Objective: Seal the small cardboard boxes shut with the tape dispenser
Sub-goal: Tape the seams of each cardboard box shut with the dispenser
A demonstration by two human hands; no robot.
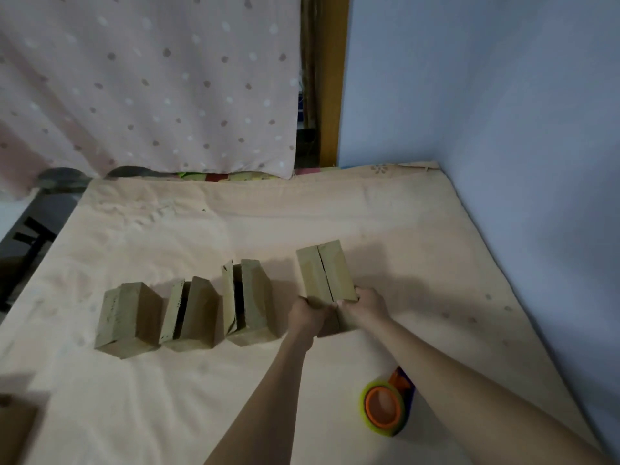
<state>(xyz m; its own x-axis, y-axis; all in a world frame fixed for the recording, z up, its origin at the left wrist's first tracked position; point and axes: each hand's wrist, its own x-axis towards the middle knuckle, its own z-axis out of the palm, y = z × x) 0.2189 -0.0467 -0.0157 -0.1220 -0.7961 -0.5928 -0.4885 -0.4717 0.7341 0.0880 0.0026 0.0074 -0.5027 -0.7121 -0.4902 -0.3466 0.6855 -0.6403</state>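
Head view shows four small cardboard boxes in a loose row on a mattress (235, 213) covered with a pale peach sheet. At the right end of the row stands the rightmost box (324, 275), its two top flaps folded down so that they meet along a narrow dark seam running lengthwise; no tape is visible on that seam. Both hands grip this box at its near end: the left hand (310, 315) is curled around the near left corner and the right hand (364, 308) is closed on the near right corner, with the fingertips of the two hands almost meeting at the seam. To the left stands the third box (250, 305), its flaps gaping with a dark slot between them. Next comes the second box (191, 317), also with flaps apart. Farthest left is the first box (129, 320), whose flaps look closer together. The tape dispenser (385, 406), a roll with a yellow-green rim and an orange core, lies on the sheet near the person's right forearm, well apart from the boxes and touched by neither hand. Behind the mattress hangs a pink dotted curtain (151, 85), and a pale blue wall (486, 112) runs along the right side.
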